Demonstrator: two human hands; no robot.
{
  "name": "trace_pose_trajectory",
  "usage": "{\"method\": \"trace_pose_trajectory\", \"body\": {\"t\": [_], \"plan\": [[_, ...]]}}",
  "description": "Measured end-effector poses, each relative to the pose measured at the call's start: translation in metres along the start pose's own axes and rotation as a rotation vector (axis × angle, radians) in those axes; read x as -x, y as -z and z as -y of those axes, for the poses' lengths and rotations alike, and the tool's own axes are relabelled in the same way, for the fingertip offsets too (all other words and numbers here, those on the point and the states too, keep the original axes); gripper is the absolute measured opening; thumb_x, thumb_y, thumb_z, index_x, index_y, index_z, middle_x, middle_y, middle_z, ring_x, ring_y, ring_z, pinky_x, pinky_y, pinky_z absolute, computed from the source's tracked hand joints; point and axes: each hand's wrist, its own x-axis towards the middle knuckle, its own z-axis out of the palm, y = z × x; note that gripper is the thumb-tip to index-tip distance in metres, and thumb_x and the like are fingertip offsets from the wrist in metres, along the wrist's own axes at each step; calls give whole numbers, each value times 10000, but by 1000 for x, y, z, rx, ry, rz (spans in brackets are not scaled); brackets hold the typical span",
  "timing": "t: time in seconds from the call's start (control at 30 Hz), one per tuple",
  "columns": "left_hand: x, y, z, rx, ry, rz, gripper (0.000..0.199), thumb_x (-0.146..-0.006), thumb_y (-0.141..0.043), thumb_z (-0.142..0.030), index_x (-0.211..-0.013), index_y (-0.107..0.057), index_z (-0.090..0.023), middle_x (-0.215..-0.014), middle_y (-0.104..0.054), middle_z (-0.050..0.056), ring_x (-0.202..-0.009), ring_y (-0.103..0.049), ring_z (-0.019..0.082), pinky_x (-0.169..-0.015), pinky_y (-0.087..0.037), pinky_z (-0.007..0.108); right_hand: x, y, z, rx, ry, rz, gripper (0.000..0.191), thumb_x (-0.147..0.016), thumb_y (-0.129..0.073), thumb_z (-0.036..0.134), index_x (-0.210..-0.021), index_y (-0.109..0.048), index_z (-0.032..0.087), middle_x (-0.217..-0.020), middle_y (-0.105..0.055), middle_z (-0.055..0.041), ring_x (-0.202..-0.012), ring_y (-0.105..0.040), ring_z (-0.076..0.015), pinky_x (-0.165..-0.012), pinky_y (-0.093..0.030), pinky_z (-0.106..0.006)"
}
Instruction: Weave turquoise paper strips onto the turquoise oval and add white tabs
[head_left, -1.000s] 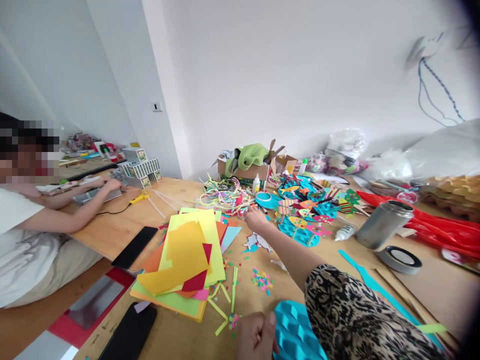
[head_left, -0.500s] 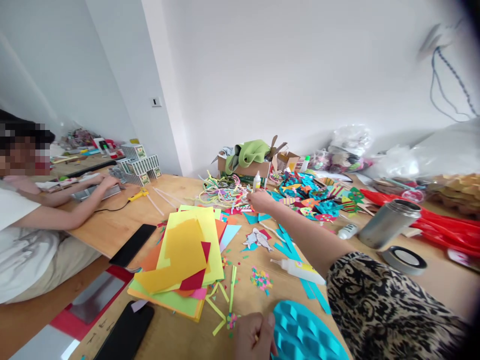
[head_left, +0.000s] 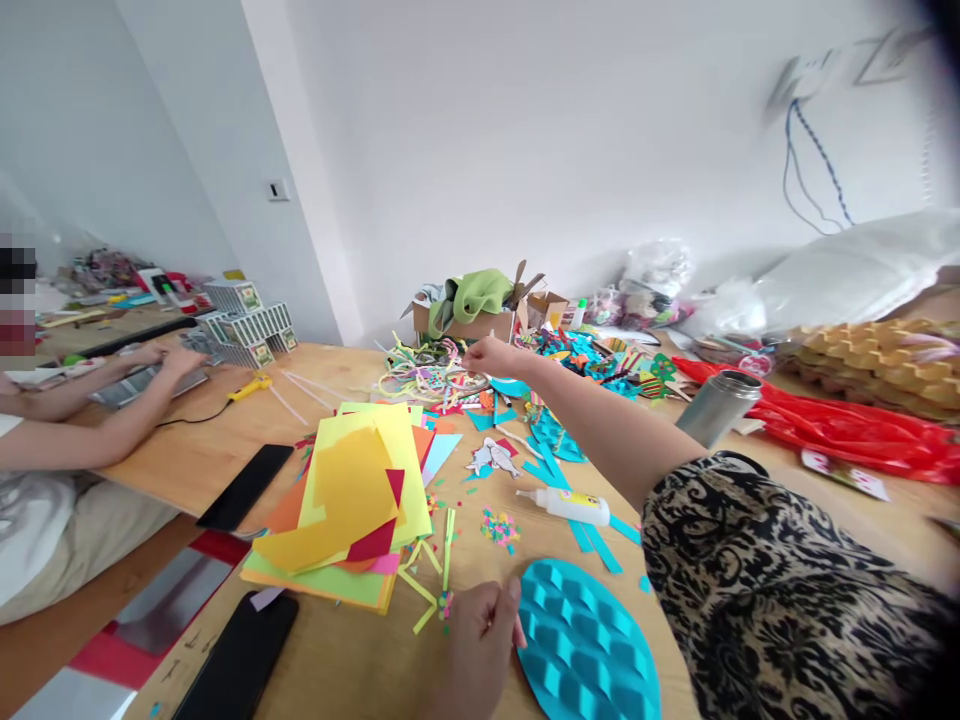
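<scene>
Fingers curled together, my left hand [head_left: 480, 645] is at the bottom centre, against the left edge of a blue oval paper piece [head_left: 589, 640] with raised folds; what it pinches is too small to name. My right hand [head_left: 499, 357] reaches far across the table, its fingers closed, over a tangle of paper strips [head_left: 420, 372]. Anything inside its fingers is hidden. A white glue bottle [head_left: 574, 505] lies below the right forearm, near blue strips [head_left: 592, 545] and small confetti pieces [head_left: 500, 527]. Grey-white fish cut-outs [head_left: 493, 457] lie behind the bottle.
Coloured paper sheets [head_left: 360, 490] are stacked left of centre, beside two black phones [head_left: 247, 487]. A yellow glue gun [head_left: 251, 387] lies farther back. At the right stands a metal bottle [head_left: 720, 408] near red plastic [head_left: 847, 430]. Another person's hands [head_left: 169, 360] work at the far left.
The view has shifted right. My right hand has moved slightly left over the strips, and a second blue folded piece now shows beneath the right forearm. The blue oval shows more fully.
</scene>
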Motion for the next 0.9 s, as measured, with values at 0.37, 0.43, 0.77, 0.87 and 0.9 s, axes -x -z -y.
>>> {"method": "trace_pose_trajectory", "body": {"t": [0.37,0.43,0.77,0.87,0.9], "plan": [[-3,-3,6,-28,-40,-56,641,-864,-365,-681,-421,-466,-227,-454,-445,-8,-521,-491,156,-570,-363,256,-1,7,7,-232,-12,-142,279,-944,-534,354,-1108,-607,141,-1078,-633,-49,-907,-638,-182,-777,-541,-356],[-3,-3,7,-13,-43,-70,653,-865,-351,-689,-417,-459,-226,-454,-454,-4,-523,-495,153,-575,-370,254,-1,6,9,-263,-21,-159,277,-949,-523,353,-1096,-615,137,-1079,-630,-41,-919,-636,-192,-789,-536,-355],[-5,8,-8,188,-77,-195,567,-848,-434,-675,-552,-495,-195,-558,-493,-12,-559,-486,131,-564,-396,243,64,5,13,-476,101,-110,316,-894,-521,360,-738,-638,111,-622,-596,5,-555,-481,-88,-570,-399,-227],[-4,16,-15,208,-151,-397,426,-858,-508,-600,-873,-618,-188,-862,-640,49,-780,-593,174,-692,-479,269,116,-1,19,-501,143,18,219,-834,-573,310,-754,-668,129,-620,-605,19,-559,-483,-91,-549,-366,-215],[-2,19,-17,199,-186,-447,409,-861,-524,-577,-951,-619,-189,-961,-645,74,-898,-605,199,-775,-489,294,135,-5,23,-504,152,67,174,-811,-587,271,-758,-677,132,-637,-624,15,-574,-505,-97,-551,-372,-213]]}}
